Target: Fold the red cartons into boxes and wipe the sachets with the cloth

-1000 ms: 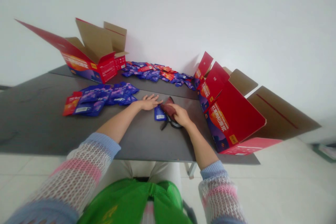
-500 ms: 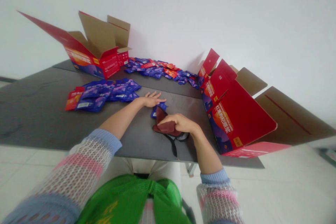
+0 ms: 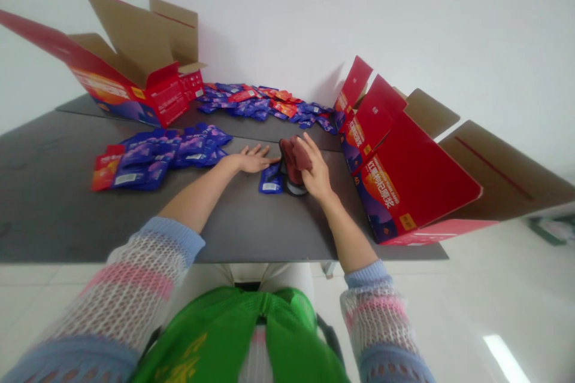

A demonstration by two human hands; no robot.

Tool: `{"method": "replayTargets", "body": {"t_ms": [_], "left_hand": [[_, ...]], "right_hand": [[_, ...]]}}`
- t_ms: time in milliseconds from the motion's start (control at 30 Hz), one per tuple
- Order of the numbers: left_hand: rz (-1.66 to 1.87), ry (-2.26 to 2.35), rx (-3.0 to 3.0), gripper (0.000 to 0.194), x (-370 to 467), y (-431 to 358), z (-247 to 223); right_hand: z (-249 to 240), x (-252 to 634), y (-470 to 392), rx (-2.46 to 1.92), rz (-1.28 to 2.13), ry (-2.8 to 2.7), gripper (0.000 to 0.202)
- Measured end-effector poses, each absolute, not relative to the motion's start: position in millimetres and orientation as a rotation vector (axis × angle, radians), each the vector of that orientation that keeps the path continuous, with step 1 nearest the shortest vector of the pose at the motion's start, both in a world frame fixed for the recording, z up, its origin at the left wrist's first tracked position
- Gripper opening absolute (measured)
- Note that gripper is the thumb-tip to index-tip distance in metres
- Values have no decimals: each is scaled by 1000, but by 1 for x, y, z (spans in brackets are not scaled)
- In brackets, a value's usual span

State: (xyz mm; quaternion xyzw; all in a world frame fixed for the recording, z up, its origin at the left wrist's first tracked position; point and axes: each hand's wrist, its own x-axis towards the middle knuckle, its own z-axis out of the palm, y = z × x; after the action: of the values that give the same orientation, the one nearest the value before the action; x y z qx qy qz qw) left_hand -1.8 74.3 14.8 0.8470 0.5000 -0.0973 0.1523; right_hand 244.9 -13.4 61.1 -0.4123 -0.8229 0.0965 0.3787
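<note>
My right hand [image 3: 318, 175] has its fingers closed around a folded maroon cloth [image 3: 291, 158] with black edging. The cloth rests over the upper right part of a single blue sachet [image 3: 271, 185] and hides some of it. Fingers spread and flat, my left hand [image 3: 252, 160] lies on the table just left of the cloth. Its index fingertip reaches the sachet's upper edge; whether it presses on it I cannot tell. Left of that hand is a pile of overlapping blue sachets [image 3: 166, 154], with an orange-red sachet [image 3: 106, 167] at its left end.
Open red cartons stand on both sides: a left carton [image 3: 148, 96] and a large right carton [image 3: 395, 191], with smaller open cartons behind it. Along the wall runs a heap of blue and red sachets [image 3: 251, 100]. The dark table [image 3: 215, 227] ends close before my body.
My right hand has moved the cloth away from me, from below the sachet to its upper right. More of the sachet's lower part shows. My left hand stays flat beside it; the view has shifted.
</note>
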Motion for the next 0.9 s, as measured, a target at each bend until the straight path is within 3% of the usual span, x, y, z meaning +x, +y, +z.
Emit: {"method": "replayTargets", "body": {"t_ms": [267, 467, 567, 833, 900], "left_hand": [[-369, 1500, 2352, 61, 6, 69, 23], [-256, 1581, 2276, 59, 14, 64, 23], [-220, 1598, 2266, 54, 15, 60, 25], [62, 1688, 2277, 50, 12, 52, 16], [160, 1722, 2271, 48, 14, 50, 16]], "right_hand": [[26, 196, 0, -1270, 336, -2479, 71], [45, 225, -23, -1002, 1129, -2215, 50], [44, 232, -28, -901, 1359, -1975, 43], [52, 235, -11, -946, 1099, -1407, 17], [56, 250, 1, -990, 1047, -1108, 19]]}}
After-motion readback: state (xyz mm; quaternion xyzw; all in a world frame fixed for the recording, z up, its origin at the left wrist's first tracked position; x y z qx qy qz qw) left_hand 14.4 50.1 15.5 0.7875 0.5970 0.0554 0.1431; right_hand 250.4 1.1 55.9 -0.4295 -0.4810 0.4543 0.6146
